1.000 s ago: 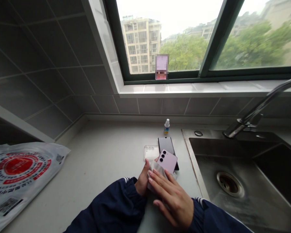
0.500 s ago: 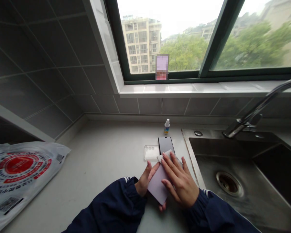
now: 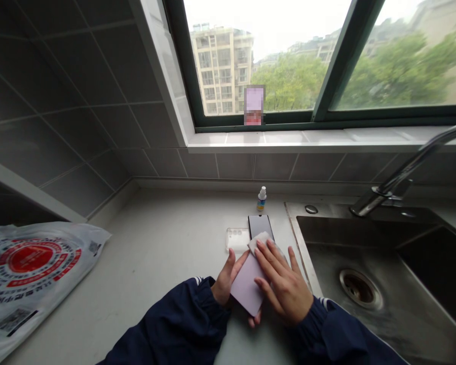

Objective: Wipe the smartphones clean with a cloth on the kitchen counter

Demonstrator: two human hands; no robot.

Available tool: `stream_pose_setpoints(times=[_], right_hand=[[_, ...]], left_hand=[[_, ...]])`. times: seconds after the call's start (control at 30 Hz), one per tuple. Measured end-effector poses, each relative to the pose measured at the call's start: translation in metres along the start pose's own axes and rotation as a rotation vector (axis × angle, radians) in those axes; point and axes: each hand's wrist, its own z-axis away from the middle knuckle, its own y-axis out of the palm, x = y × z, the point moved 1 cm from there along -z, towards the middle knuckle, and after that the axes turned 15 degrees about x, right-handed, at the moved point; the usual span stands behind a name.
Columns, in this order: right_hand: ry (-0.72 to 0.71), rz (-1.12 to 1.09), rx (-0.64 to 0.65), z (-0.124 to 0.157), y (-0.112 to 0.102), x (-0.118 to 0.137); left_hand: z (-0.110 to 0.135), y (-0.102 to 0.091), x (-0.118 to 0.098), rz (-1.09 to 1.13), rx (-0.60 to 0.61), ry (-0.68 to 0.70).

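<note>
My left hand (image 3: 225, 279) holds a flat lilac phone (image 3: 248, 286) from beneath, its thumb along the left edge and a fingertip showing at the lower corner. Over the phone's far end, my right hand (image 3: 283, 284) presses a white cloth (image 3: 259, 241) down under its outstretched fingers. The cloth hides that end of the phone. Just beyond lies a second phone (image 3: 259, 225) with a dark rim and grey face, partly covered from view by the cloth. A clear phone case (image 3: 236, 238) rests to its left. Behind them stands a small white-capped bottle (image 3: 262, 200).
To the right, a steel sink (image 3: 302, 253) with a drain (image 3: 360, 288) is set into the pale counter (image 3: 167, 243), under a chrome faucet (image 3: 399, 172). A printed plastic bag (image 3: 34, 268) lies at the left. A tiled wall and window sill run along the back.
My right hand and the cloth have shifted very slightly over the phone's far end. The phone has tilted a little in my left hand. Everything on the counter stays put.
</note>
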Motion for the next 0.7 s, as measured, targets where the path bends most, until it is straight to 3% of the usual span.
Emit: stream_pose_setpoints(times=[0.1, 0.27, 0.4, 0.5, 0.6, 0.7], right_hand=[[-0.015, -0.016, -0.007, 0.0, 0.001, 0.002], [-0.159, -0.031, 0.066, 0.002, -0.005, 0.017], [-0.04, 0.002, 0.018, 0.001, -0.001, 0.008], [0.053, -0.009, -0.024, 0.0, 0.004, 0.0], [0.022, -0.026, -0.007, 0.0, 0.003, 0.005], [-0.088, -0.039, 0.041, 0.001, -0.002, 0.017]], left_hand=[[0.0, 0.0, 0.0, -0.003, 0.007, -0.015], [0.001, -0.013, 0.005, 0.029, -0.082, 0.144], [0.001, -0.003, 0.002, -0.025, 0.005, 0.004], [0.0, 0.006, -0.003, -0.044, -0.005, -0.026], [0.0, 0.004, -0.001, -0.036, -0.006, -0.02], [0.001, -0.008, 0.005, -0.012, -0.07, 0.109]])
